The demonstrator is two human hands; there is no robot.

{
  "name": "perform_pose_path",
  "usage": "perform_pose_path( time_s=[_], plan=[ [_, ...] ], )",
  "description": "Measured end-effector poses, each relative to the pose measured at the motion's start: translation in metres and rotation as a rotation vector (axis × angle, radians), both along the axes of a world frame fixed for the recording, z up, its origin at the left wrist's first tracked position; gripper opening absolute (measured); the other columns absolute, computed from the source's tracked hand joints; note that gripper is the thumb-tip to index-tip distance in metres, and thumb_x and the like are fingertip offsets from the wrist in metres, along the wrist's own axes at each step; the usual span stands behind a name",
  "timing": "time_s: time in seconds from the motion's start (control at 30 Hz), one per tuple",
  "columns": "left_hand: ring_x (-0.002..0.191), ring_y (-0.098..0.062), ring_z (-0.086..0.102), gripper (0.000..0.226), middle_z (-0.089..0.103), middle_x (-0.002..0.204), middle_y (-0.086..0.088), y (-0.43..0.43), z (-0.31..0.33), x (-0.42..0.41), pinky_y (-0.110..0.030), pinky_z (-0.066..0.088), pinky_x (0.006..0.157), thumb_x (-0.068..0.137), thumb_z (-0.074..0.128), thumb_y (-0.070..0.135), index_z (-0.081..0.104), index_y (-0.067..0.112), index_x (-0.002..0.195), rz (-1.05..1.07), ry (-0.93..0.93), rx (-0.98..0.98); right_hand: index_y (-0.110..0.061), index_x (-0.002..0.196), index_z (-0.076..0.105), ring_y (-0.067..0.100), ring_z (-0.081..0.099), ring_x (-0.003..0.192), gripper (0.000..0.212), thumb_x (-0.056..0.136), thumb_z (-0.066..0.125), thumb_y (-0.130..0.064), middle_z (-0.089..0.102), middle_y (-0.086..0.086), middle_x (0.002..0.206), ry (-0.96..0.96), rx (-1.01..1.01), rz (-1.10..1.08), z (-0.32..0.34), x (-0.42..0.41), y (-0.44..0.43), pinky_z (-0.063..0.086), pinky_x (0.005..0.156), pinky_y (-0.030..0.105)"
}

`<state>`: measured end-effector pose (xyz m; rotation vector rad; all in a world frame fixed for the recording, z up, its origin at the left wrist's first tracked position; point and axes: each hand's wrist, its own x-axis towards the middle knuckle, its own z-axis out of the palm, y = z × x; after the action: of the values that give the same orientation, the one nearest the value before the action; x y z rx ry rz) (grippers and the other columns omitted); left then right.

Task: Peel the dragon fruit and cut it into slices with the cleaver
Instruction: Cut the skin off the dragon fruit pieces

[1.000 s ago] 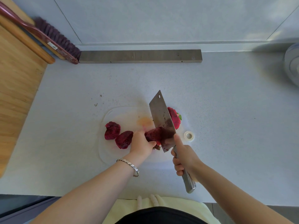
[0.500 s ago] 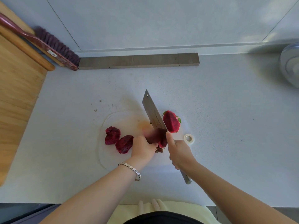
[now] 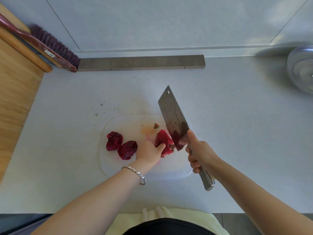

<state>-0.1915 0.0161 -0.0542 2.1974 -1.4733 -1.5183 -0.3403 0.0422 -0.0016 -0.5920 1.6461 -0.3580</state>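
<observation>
1. The left hand (image 3: 149, 150) rests on the white cutting board (image 3: 145, 172); its thumb and fingers curl round a pink-skinned dragon fruit piece (image 3: 163, 140), which lies near the middle of the board.
2. The right hand (image 3: 199, 154) grips the cleaver (image 3: 172, 116) by its metal handle; the fingers wrap fully round the handle, and the thumb extends forward onto the flat of the blade near the heel.
3. The blade is tilted, with its tip pointing away from the person; its heel sits just right of the held piece; contact between edge and fruit cannot be determined; red juice stains the lower blade.
4. Two peeled dark red pieces (image 3: 114, 140) (image 3: 127, 150) lie on the left part of the board, touching each other, just left of the left hand.
5. A small peel scrap (image 3: 156, 126) lies on the board beyond the held piece, just left of the blade.
6. The board lies on the pale table (image 3: 237, 133); a wooden board (image 3: 15, 92) occupies the left edge; a brush (image 3: 50, 46) and a grey bar (image 3: 141, 62) lie along the rear wall; a metal lid (image 3: 303, 68) sits at the right edge.
7. A metal bracelet (image 3: 135, 172) circles the left wrist.
</observation>
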Motion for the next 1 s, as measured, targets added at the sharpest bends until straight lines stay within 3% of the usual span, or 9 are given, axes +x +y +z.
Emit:
perform_pose_path(
  time_s=[0.07,0.13,0.2,0.3,0.37,0.5,0.67,0.83,1.0],
  plan=[
    [0.033,-0.01,0.053,0.026,0.058,0.036,0.008,0.002,0.001,-0.003,-0.027,0.054,0.047,0.091,0.056,0.027,0.058,0.004,0.081,0.12,0.093,0.086,-0.018,0.06,0.03,0.011,0.024,0.037,0.052,0.093,0.029,-0.058,0.026,-0.003,0.046,-0.028,0.027,-0.043,0.005,-0.003,0.007,0.025,0.041,0.021],
    [0.036,-0.012,0.054,0.023,0.053,0.032,0.011,0.004,0.004,-0.004,-0.024,0.052,0.043,0.091,0.056,0.026,0.057,0.003,0.088,0.164,0.125,0.117,-0.018,0.06,0.029,0.011,0.024,0.036,0.052,0.092,0.029,-0.058,0.026,-0.003,0.046,-0.044,0.045,-0.07,0.007,-0.002,0.013,0.025,0.04,0.02],
    [0.049,-0.023,0.061,0.026,0.058,0.039,0.006,0.006,0.006,-0.003,-0.03,0.058,0.052,0.09,0.057,0.028,0.058,0.005,0.08,0.126,0.096,0.08,-0.018,0.06,0.029,0.011,0.024,0.035,0.053,0.092,0.03,-0.06,0.026,-0.003,0.046,-0.055,0.054,-0.079,0.007,0.001,0.018,0.025,0.039,0.019],
    [0.074,-0.034,0.068,0.025,0.064,0.066,-0.01,0.003,0.005,0.005,-0.046,0.058,0.072,0.085,0.063,0.032,0.054,0.015,0.068,0.076,0.031,-0.032,-0.018,0.06,0.029,0.012,0.024,0.036,0.053,0.091,0.03,-0.061,0.027,-0.002,0.047,-0.066,0.056,-0.086,0.006,0.009,0.023,0.025,0.04,0.019],
    [0.074,-0.035,0.068,0.014,0.066,0.083,-0.013,0.002,0.008,0.007,-0.046,0.058,0.07,0.085,0.063,0.027,0.053,0.016,0.085,0.078,0.062,-0.077,-0.017,0.059,0.029,0.012,0.025,0.036,0.055,0.092,0.03,-0.061,0.028,-0.002,0.045,-0.044,0.047,-0.074,0.006,0.013,0.024,0.026,0.041,0.019],
    [0.066,-0.033,0.066,0.027,0.066,0.102,-0.016,-0.001,0.011,0.007,-0.045,0.059,0.065,0.087,0.062,0.017,0.052,0.015,0.112,0.11,0.139,-0.072,-0.016,0.057,0.03,0.011,0.027,0.034,0.056,0.091,0.031,-0.061,0.03,-0.004,0.042,0.031,0.025,0.003,0.006,0.016,0.022,0.028,0.04,0.018],
    [0.069,-0.028,0.066,0.032,0.066,0.107,-0.016,-0.001,0.012,0.006,-0.037,0.059,0.057,0.086,0.063,0.014,0.052,0.014,0.116,0.115,0.142,-0.079,-0.015,0.056,0.031,0.01,0.029,0.031,0.058,0.091,0.031,-0.062,0.031,-0.005,0.039,0.109,0.019,0.103,0.008,0.018,0.02,0.03,0.039,0.017],
    [0.094,-0.03,0.066,0.032,0.061,0.101,-0.002,0.0,0.018,0.003,-0.044,0.056,0.08,0.082,0.066,0.007,0.058,0.011,0.113,0.073,0.12,-0.149,-0.015,0.058,0.033,0.01,0.031,0.031,0.058,0.091,0.029,-0.062,0.034,-0.001,0.044,0.151,0.016,0.171,0.012,0.017,0.016,0.033,0.039,0.018],
    [0.088,-0.027,0.064,0.024,0.059,0.093,0.001,-0.001,0.019,0.002,-0.038,0.054,0.079,0.082,0.066,0.006,0.061,0.01,0.105,0.044,0.107,-0.171,-0.014,0.059,0.035,0.01,0.03,0.03,0.056,0.092,0.03,-0.06,0.034,-0.002,0.043,0.128,0.036,0.165,0.016,0.019,0.013,0.031,0.038,0.018]
  ],
)
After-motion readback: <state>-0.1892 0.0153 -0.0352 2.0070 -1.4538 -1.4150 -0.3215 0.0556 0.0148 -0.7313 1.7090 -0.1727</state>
